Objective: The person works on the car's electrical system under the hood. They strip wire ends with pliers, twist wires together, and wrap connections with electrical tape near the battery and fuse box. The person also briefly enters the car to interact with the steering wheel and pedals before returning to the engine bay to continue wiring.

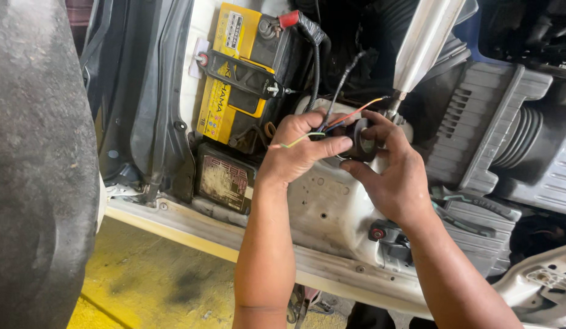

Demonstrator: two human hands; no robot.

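Both hands meet over the white engine-bay panel (331, 207), right of the yellow car battery (237, 73): left hand (298, 155) closed, pinching the thin coloured wires (331, 125); right hand (389, 173) curled around a black tape roll (360, 141), thumb and fingers on its rim. Best done by keeping the wires bunched tight and taut, with the tape pulled snug and overlapping. The roll is small, dark, glossy, partly hidden by fingers; wires red, orange, blue, green-yellow.

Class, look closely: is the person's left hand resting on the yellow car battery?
No, the left hand pinches coloured wires beside the black roll, apart from the yellow battery.
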